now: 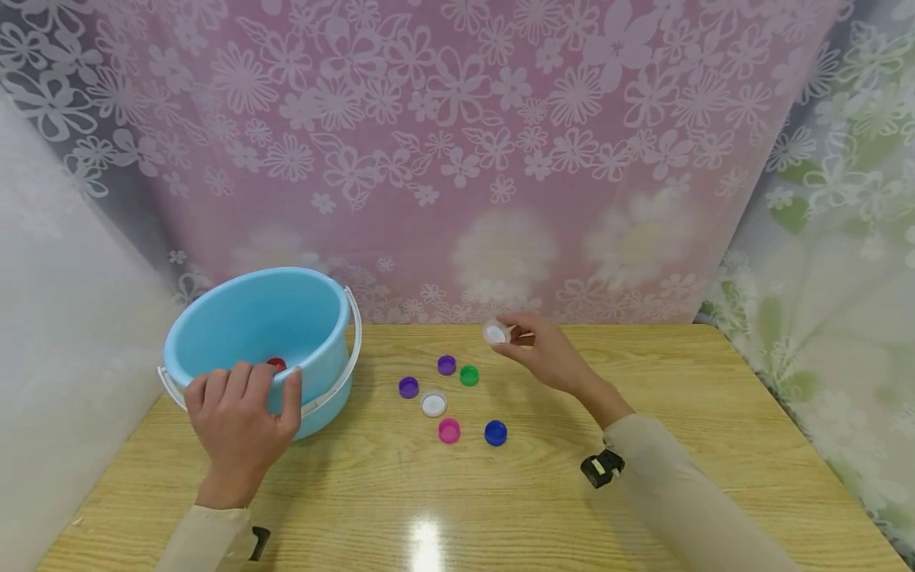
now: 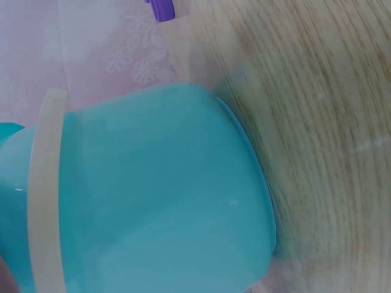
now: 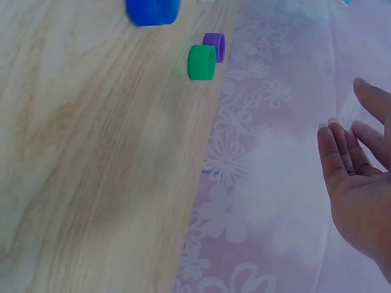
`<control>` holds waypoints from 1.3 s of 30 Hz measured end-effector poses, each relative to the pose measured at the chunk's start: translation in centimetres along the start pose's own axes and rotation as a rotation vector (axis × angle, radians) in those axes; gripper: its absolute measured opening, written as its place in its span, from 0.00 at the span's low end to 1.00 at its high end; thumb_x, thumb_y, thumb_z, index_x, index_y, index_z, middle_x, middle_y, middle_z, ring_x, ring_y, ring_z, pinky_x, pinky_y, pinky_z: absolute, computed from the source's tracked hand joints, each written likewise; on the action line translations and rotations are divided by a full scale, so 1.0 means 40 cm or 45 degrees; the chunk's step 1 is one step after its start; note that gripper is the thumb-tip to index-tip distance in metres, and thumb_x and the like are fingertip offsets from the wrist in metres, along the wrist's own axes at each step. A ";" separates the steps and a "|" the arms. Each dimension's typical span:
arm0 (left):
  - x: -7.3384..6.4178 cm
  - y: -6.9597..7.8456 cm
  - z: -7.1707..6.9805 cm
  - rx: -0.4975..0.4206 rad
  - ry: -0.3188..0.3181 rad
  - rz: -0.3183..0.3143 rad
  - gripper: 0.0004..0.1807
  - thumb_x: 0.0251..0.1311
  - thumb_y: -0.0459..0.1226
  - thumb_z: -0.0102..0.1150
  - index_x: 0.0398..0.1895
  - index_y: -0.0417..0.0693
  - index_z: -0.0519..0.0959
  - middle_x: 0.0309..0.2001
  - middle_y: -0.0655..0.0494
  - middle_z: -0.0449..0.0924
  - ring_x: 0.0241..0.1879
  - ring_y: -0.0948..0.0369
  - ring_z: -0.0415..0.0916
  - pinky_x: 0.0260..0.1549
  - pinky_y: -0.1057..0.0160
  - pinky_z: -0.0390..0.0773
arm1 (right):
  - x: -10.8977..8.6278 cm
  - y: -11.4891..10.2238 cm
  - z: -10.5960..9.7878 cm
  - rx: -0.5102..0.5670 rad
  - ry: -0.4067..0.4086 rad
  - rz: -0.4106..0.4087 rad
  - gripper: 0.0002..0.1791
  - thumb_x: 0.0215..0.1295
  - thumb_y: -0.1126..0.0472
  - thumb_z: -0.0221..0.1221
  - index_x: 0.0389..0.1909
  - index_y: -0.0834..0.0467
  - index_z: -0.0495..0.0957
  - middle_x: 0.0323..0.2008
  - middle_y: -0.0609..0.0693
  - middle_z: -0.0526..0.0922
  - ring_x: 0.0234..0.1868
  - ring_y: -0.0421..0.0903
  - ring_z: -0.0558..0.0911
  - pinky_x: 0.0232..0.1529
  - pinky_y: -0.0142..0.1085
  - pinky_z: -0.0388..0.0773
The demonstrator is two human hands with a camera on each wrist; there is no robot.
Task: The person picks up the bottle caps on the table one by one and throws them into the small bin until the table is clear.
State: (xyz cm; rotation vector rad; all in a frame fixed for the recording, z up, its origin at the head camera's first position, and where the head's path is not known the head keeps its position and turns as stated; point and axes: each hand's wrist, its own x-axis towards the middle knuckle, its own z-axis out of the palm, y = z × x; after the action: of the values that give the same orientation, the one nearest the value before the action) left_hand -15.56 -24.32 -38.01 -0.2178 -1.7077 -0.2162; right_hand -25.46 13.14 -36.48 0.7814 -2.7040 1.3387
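Note:
My left hand (image 1: 245,417) grips the near rim of a light blue bucket (image 1: 328,318), its fingers curled over the edge and the thumb to the right. Part of a red object (image 1: 276,364) shows inside the bucket; the rest is hidden by the rim and hand. Above the table's back edge, my right hand (image 1: 549,354) pinches a clear and white bottle cap (image 1: 496,332) between thumb and fingers. The right wrist view shows that hand (image 3: 360,177) raised, with the cap (image 3: 349,111) seen edge-on. The bucket's side (image 2: 165,189) fills much of the left wrist view.
Between the hands, bottle caps lie on the wooden table (image 1: 343,508): purple caps (image 1: 446,365) (image 1: 408,388), green (image 1: 469,375), clear-white (image 1: 433,403), pink (image 1: 449,430) and blue (image 1: 496,433). The bucket's white handle (image 1: 355,334) hangs down. A pink floral curtain (image 1: 457,159) stands behind.

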 end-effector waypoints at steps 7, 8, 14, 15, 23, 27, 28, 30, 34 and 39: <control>0.000 -0.003 -0.002 0.001 -0.010 -0.002 0.25 0.59 0.51 0.49 0.16 0.40 0.67 0.16 0.47 0.62 0.20 0.44 0.59 0.34 0.44 0.58 | 0.032 -0.031 0.006 -0.011 0.022 -0.028 0.27 0.63 0.55 0.62 0.62 0.61 0.71 0.48 0.54 0.75 0.45 0.48 0.78 0.51 0.43 0.76; -0.001 -0.004 -0.002 0.001 -0.011 -0.002 0.25 0.59 0.51 0.49 0.16 0.40 0.67 0.16 0.47 0.62 0.20 0.44 0.59 0.35 0.44 0.58 | 0.037 -0.036 0.008 -0.012 0.022 -0.035 0.27 0.63 0.55 0.62 0.62 0.60 0.71 0.49 0.53 0.75 0.45 0.48 0.78 0.51 0.42 0.75; -0.001 -0.006 -0.003 0.004 -0.010 -0.003 0.24 0.59 0.51 0.49 0.16 0.40 0.67 0.16 0.47 0.62 0.21 0.44 0.59 0.35 0.44 0.58 | 0.073 -0.081 0.020 -0.024 0.020 -0.051 0.27 0.64 0.53 0.60 0.63 0.58 0.71 0.50 0.51 0.74 0.44 0.45 0.77 0.52 0.39 0.74; -0.001 -0.006 -0.003 0.004 -0.010 -0.003 0.24 0.59 0.51 0.49 0.16 0.40 0.67 0.16 0.47 0.62 0.21 0.44 0.59 0.35 0.44 0.58 | 0.080 -0.089 0.023 -0.017 0.022 -0.056 0.27 0.64 0.53 0.61 0.62 0.58 0.71 0.50 0.51 0.74 0.44 0.45 0.77 0.52 0.39 0.75; 0.001 -0.004 -0.003 0.002 -0.032 0.002 0.24 0.59 0.51 0.49 0.17 0.40 0.68 0.17 0.46 0.64 0.21 0.44 0.60 0.35 0.44 0.58 | 0.125 -0.137 0.047 0.061 0.040 -0.079 0.25 0.64 0.53 0.61 0.61 0.56 0.73 0.49 0.48 0.73 0.43 0.43 0.77 0.49 0.36 0.75; 0.003 -0.004 -0.002 -0.002 -0.032 0.008 0.24 0.59 0.51 0.49 0.17 0.40 0.69 0.17 0.46 0.64 0.21 0.44 0.61 0.34 0.44 0.59 | 0.143 -0.159 0.057 0.087 0.043 -0.091 0.25 0.63 0.53 0.62 0.60 0.56 0.74 0.50 0.48 0.73 0.43 0.43 0.76 0.49 0.35 0.75; 0.003 -0.004 -0.001 -0.004 -0.030 0.008 0.23 0.58 0.50 0.49 0.17 0.40 0.69 0.17 0.46 0.64 0.21 0.44 0.61 0.34 0.44 0.59 | 0.148 -0.165 0.060 0.093 0.044 -0.095 0.25 0.63 0.54 0.62 0.60 0.56 0.74 0.50 0.48 0.73 0.43 0.43 0.76 0.49 0.34 0.75; 0.006 -0.002 -0.001 -0.008 -0.023 0.010 0.24 0.59 0.50 0.49 0.17 0.40 0.69 0.17 0.46 0.64 0.21 0.44 0.61 0.34 0.44 0.58 | 0.158 -0.177 0.067 0.113 0.044 -0.116 0.24 0.63 0.55 0.62 0.60 0.57 0.74 0.50 0.48 0.73 0.42 0.43 0.76 0.48 0.34 0.75; 0.010 0.003 0.001 -0.015 -0.016 0.009 0.23 0.58 0.50 0.49 0.17 0.39 0.69 0.17 0.45 0.64 0.21 0.44 0.60 0.33 0.44 0.58 | 0.177 -0.197 0.085 0.146 0.035 -0.163 0.24 0.63 0.56 0.62 0.59 0.58 0.74 0.49 0.49 0.73 0.41 0.43 0.76 0.47 0.33 0.75; 0.010 0.000 -0.002 -0.001 -0.011 0.010 0.23 0.58 0.50 0.49 0.17 0.39 0.69 0.16 0.45 0.64 0.21 0.44 0.60 0.34 0.44 0.58 | 0.205 -0.232 0.122 0.201 0.017 -0.199 0.25 0.63 0.57 0.62 0.60 0.58 0.73 0.49 0.49 0.73 0.41 0.42 0.76 0.47 0.32 0.75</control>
State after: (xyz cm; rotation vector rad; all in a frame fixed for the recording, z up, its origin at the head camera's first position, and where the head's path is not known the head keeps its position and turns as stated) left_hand -15.56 -24.34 -37.62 -0.2263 -1.7153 -0.2102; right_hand -27.54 1.31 -30.75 0.9690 -2.4901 1.5275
